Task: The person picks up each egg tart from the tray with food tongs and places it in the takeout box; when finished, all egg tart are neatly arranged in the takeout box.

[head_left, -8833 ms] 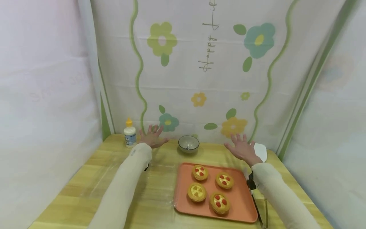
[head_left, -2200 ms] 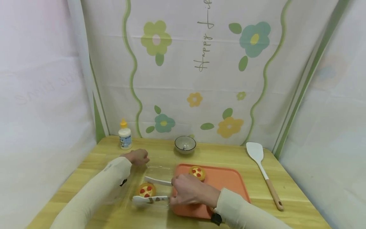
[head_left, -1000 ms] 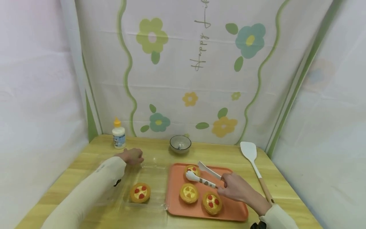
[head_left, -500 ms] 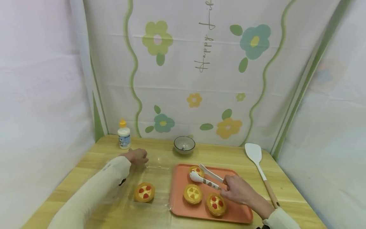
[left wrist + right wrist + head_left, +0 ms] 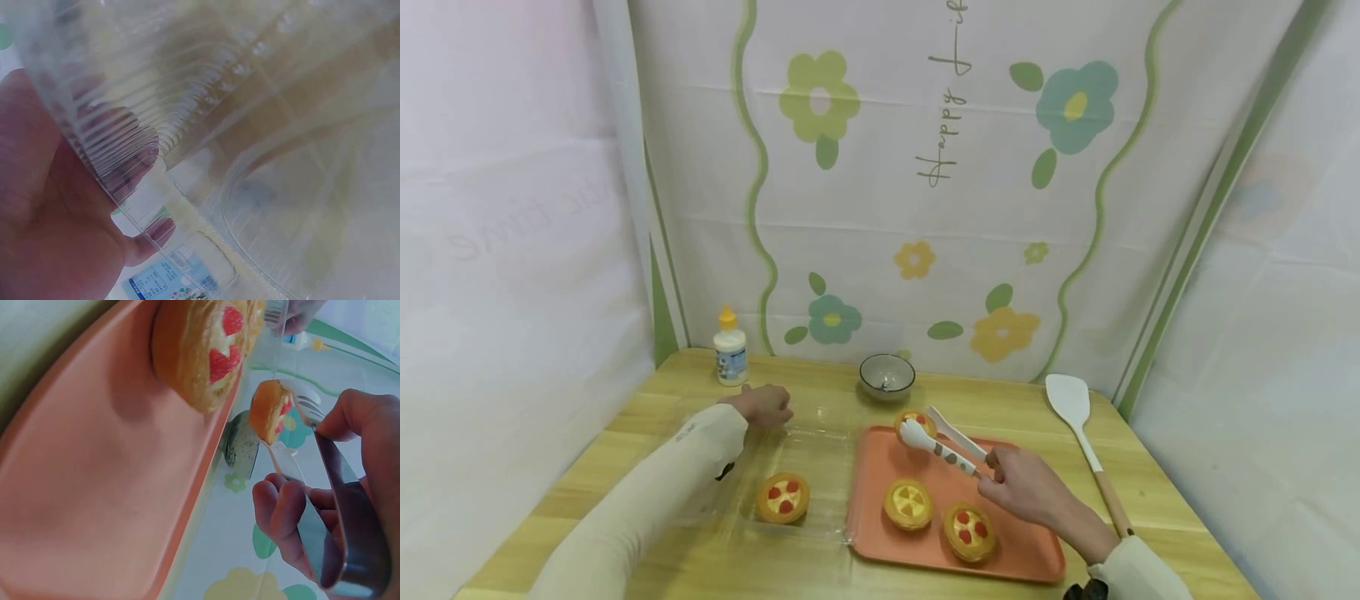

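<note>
a small round tart point(image 5: 266, 412), golden-crusted with pale filling and red pieces, is held up over the far edge of the orange tray point(image 5: 1026, 542), pinched between the white tips of tongs point(image 5: 951, 457). the right hand point(image 5: 1028, 485) grips the tongs, thumb on one arm, curled fingers on the other. the left hand point(image 5: 765, 406), well apart, holds the rim of the clear box point(image 5: 823, 475) beyond the tray's far left corner. a yellow-topped tart point(image 5: 908, 505) and a red-topped tart point(image 5: 969, 533) sit near the tray's front; another tart point(image 5: 783, 498) sits in the box, left of the tray. the box meets the tray's left edge. a bowl point(image 5: 887, 379) stands behind the tray; bare table separates its right edge from a spatula point(image 5: 1084, 439).
</note>
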A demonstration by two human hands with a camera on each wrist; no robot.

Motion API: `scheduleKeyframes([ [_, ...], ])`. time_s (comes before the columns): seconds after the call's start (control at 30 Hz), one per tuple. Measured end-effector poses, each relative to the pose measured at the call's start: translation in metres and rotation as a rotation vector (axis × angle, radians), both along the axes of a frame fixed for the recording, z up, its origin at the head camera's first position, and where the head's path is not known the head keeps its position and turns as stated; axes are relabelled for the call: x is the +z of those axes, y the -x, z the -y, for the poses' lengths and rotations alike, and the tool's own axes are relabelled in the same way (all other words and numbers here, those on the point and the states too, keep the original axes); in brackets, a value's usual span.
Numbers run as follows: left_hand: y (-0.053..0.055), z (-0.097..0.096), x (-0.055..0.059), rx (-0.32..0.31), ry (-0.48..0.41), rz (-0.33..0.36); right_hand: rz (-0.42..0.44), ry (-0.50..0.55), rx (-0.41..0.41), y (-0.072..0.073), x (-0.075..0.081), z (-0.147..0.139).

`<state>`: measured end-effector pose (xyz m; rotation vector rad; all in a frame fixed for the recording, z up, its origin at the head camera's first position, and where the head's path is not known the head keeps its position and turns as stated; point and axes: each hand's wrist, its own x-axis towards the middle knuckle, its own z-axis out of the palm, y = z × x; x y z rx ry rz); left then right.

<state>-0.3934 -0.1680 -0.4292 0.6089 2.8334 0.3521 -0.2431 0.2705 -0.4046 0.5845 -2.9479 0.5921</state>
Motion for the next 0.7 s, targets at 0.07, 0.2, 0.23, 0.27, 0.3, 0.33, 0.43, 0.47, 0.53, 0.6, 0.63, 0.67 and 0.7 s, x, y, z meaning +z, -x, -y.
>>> scheduleKeyframes([
  [0.07, -0.002, 0.0, 0.002, -0.002, -0.001, 0.006, 0.004, 0.013, -0.018, 0.001, 0.001, 0.004],
  [0.2, -0.003, 0.0, 0.004, -0.006, 0.003, 0.01, -0.021, 0.021, -0.028, 0.002, 0.004, 0.011],
  [0.23, -0.003, 0.0, 0.004, -0.005, 0.003, 0.012, -0.029, 0.024, -0.023, 0.002, 0.006, 0.013],
  [0.27, -0.002, 0.0, 0.004, -0.004, 0.006, 0.014, -0.034, 0.028, -0.018, 0.003, 0.008, 0.014],
  [0.3, -0.001, -0.001, 0.003, -0.002, 0.006, 0.015, -0.034, 0.034, -0.012, 0.003, 0.01, 0.016],
  [0.33, -0.001, -0.001, 0.002, 0.001, 0.007, 0.018, -0.033, 0.036, -0.006, 0.004, 0.011, 0.017],
  [0.43, 0.0, -0.002, 0.002, 0.012, 0.01, 0.026, -0.033, 0.034, 0.012, 0.006, 0.016, 0.022],
  [0.47, 0.001, -0.002, 0.003, 0.014, 0.011, 0.025, -0.038, 0.029, 0.017, 0.007, 0.017, 0.025],
  [0.53, 0.001, -0.002, 0.003, 0.017, 0.008, 0.026, -0.037, 0.011, 0.026, 0.008, 0.019, 0.03],
  [0.6, 0.001, -0.002, 0.002, 0.015, 0.003, 0.025, -0.043, -0.012, 0.037, 0.008, 0.02, 0.035],
  [0.63, 0.001, -0.002, 0.002, 0.018, -0.001, 0.028, -0.042, -0.024, 0.047, 0.008, 0.02, 0.038],
  [0.67, 0.001, -0.001, 0.0, 0.021, -0.005, 0.029, -0.044, -0.033, 0.061, 0.008, 0.021, 0.042],
  [0.7, 0.001, -0.001, -0.001, 0.022, -0.008, 0.029, -0.042, -0.039, 0.076, 0.008, 0.021, 0.045],
])
